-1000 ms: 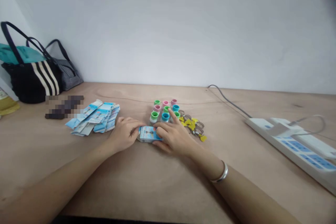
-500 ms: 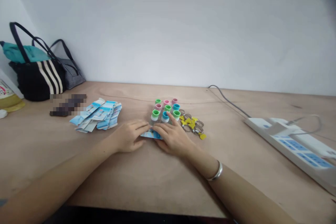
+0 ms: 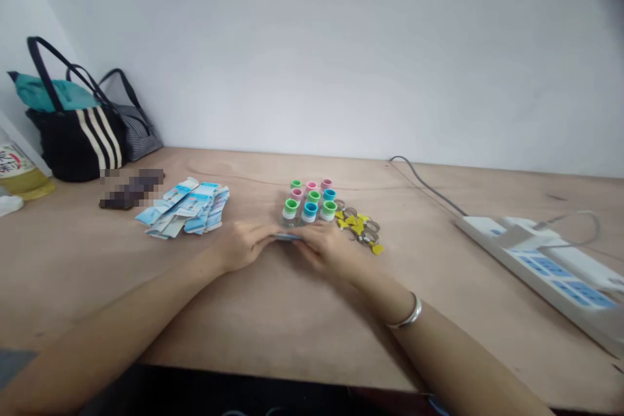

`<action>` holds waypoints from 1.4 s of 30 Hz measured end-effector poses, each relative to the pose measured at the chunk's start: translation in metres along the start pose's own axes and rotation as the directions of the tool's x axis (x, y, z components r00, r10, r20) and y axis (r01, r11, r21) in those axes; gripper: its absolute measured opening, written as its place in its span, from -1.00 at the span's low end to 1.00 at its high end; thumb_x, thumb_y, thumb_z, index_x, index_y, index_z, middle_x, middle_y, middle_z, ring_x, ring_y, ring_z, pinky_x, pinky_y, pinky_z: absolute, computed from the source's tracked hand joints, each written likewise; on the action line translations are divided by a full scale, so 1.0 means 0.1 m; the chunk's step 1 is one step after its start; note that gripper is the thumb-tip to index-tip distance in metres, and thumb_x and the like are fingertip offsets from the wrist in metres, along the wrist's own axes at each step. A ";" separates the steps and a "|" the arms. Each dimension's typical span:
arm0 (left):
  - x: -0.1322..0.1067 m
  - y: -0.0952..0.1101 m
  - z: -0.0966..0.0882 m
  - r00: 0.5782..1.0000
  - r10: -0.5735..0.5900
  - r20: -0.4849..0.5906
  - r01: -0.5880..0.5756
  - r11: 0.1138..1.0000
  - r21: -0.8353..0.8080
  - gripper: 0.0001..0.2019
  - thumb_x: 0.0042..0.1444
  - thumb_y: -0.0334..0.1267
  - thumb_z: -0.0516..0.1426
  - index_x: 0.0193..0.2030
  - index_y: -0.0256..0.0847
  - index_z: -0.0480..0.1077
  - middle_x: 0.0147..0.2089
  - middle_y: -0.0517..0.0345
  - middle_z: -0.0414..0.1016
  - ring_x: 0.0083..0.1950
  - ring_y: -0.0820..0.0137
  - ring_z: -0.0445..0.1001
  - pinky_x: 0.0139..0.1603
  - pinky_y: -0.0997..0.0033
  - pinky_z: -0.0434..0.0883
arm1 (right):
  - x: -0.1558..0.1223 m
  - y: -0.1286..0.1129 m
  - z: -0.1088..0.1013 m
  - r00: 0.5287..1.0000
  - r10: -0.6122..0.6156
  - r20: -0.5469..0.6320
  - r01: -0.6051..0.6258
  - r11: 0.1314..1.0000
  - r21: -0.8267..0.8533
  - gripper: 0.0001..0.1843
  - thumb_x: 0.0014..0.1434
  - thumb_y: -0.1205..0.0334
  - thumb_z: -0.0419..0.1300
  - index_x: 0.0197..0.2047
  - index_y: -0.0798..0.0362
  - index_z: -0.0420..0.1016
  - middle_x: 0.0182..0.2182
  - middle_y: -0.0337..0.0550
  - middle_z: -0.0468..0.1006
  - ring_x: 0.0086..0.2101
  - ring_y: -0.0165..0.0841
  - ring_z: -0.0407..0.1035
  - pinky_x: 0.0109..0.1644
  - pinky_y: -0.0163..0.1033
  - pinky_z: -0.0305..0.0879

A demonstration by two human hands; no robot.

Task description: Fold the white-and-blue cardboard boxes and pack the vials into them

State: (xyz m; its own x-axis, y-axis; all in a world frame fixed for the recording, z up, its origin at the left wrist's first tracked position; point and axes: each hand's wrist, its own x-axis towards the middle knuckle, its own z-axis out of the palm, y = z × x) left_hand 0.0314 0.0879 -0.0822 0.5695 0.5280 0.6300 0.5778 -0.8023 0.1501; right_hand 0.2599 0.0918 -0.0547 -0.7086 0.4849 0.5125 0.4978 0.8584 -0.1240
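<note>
My left hand (image 3: pixel 242 245) and my right hand (image 3: pixel 327 250) meet at the middle of the wooden table (image 3: pixel 273 331), both closed on a small blue-and-white carton (image 3: pixel 287 236). Only a thin edge of the carton shows between my fingertips. Just behind it stand several small bottles with green, pink and blue caps (image 3: pixel 311 200). A heap of metal rings with yellow tags (image 3: pixel 359 229) lies right of the bottles. A fanned pile of flat blue-and-white cartons (image 3: pixel 188 209) lies to the left of my left hand.
A white power strip (image 3: pixel 541 263) with its grey cable runs along the right side. Two black handbags (image 3: pixel 82 136) stand at the back left by the wall, next to a yellow-labelled bottle (image 3: pixel 17 169). A dark blurred object (image 3: pixel 130 187) lies beside the carton pile.
The carton's printed face showed a second ago; now it is tipped so only its edge shows. My right forefinger has come down from the bottles, and both hands have closed around the carton.
</note>
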 end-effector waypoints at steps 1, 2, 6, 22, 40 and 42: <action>0.04 0.00 -0.02 0.997 -0.046 -0.055 0.043 0.998 -0.050 -0.74 0.22 -0.29 0.02 0.01 -0.15 0.38 -0.06 0.09 0.55 -0.09 0.37 0.54 -0.08 0.40 0.47 | 0.01 0.02 -0.02 0.996 0.062 -0.063 -0.059 0.997 0.054 -0.75 0.19 0.35 0.05 -0.08 0.10 0.44 -0.34 -0.10 0.59 -0.39 -0.37 0.44 -0.25 -0.29 0.29; 0.07 0.00 -0.04 0.991 -0.084 -0.100 0.074 0.993 -0.093 -0.74 0.21 -0.27 0.03 0.01 -0.14 0.39 -0.06 0.10 0.55 -0.08 0.38 0.54 -0.07 0.42 0.47 | 0.02 0.03 -0.03 0.986 0.124 -0.112 -0.113 0.988 0.103 -0.77 0.18 0.32 0.07 -0.09 0.09 0.44 -0.34 -0.12 0.59 -0.40 -0.39 0.43 -0.29 -0.32 0.28; 0.12 -0.02 0.01 0.985 -0.129 -0.113 0.105 0.975 -0.195 -0.78 0.20 -0.29 0.04 -0.07 -0.15 0.45 -0.10 0.11 0.58 -0.11 0.38 0.55 -0.08 0.42 0.47 | 0.02 0.10 -0.01 0.969 0.222 -0.109 -0.210 0.971 0.110 -0.84 0.14 0.34 0.11 -0.21 0.07 0.48 -0.41 -0.18 0.58 -0.44 -0.41 0.41 -0.35 -0.35 0.23; 0.09 -0.14 -0.43 0.936 -0.325 -0.134 0.324 0.946 -0.035 -0.73 0.12 -0.26 0.07 -0.03 -0.19 0.34 -0.18 0.13 0.54 -0.31 0.42 0.49 -0.32 0.49 0.41 | -0.02 0.02 0.00 0.937 0.264 -0.228 -0.252 0.964 0.083 -0.35 0.13 0.07 0.17 0.21 0.09 0.06 -0.12 0.02 0.50 -0.40 -0.34 0.46 -0.36 -0.24 0.34; -0.17 -0.68 -0.95 0.615 -0.768 -0.179 0.720 0.455 0.524 -0.59 -0.06 -0.09 0.14 -0.06 -0.21 0.37 -0.10 -0.17 0.42 0.01 -0.08 0.35 -0.04 -0.03 0.32 | -0.05 -0.05 0.02 0.957 0.280 -0.076 -0.286 0.954 -0.088 -0.51 0.15 0.20 0.09 0.15 0.09 0.17 -0.17 -0.02 0.54 -0.47 -0.37 0.44 -0.44 -0.29 0.21; -0.21 -0.73 -0.98 0.555 -0.801 -0.223 0.772 0.397 0.497 -0.45 -0.11 0.09 0.17 -0.02 -0.21 0.36 0.02 -0.25 0.35 0.10 -0.21 0.26 -0.04 -0.16 0.29 | -0.05 -0.06 0.02 0.961 0.271 -0.057 -0.275 0.958 -0.087 -0.51 0.15 0.21 0.09 0.15 0.09 0.17 -0.14 -0.01 0.53 -0.46 -0.37 0.44 -0.42 -0.28 0.23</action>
State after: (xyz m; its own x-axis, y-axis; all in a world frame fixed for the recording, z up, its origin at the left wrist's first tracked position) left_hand -0.0804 0.1082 -0.0315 -0.2770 0.8739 0.3995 0.9593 0.2277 0.1671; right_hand 0.2596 0.0851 -0.0577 -0.5180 0.6889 0.5070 0.7150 0.6741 -0.1854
